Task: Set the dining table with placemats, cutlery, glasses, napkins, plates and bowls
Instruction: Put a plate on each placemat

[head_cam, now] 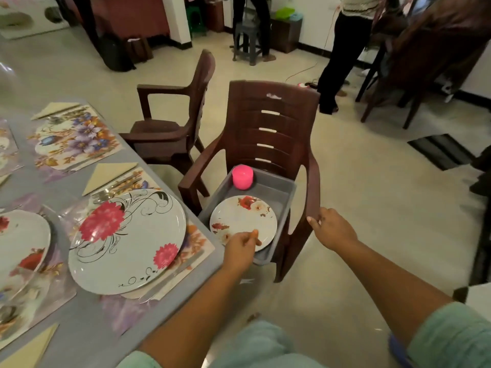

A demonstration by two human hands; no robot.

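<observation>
On the chair (268,134), left hand (240,248) pinches an unlabelled plate (243,220).

Glossy cream floor (345,208), brown plastic chairs (268,134), grey stool (245,41) by white wall (310,11)

One head-worn wide-angle view only, looking forward and steeply down from above both outstretched arms, close over the left hand (240,248) and the right hand (332,229). Just beyond the left hand, a grey tub (281,197) on a brown chair (268,120); to that hand's left, the near corner of the table (79,328), cut by the frame's left edge. Far past both hands, toward the top, open floor (358,195) bent by the lens; no second view to share anything with.
</observation>
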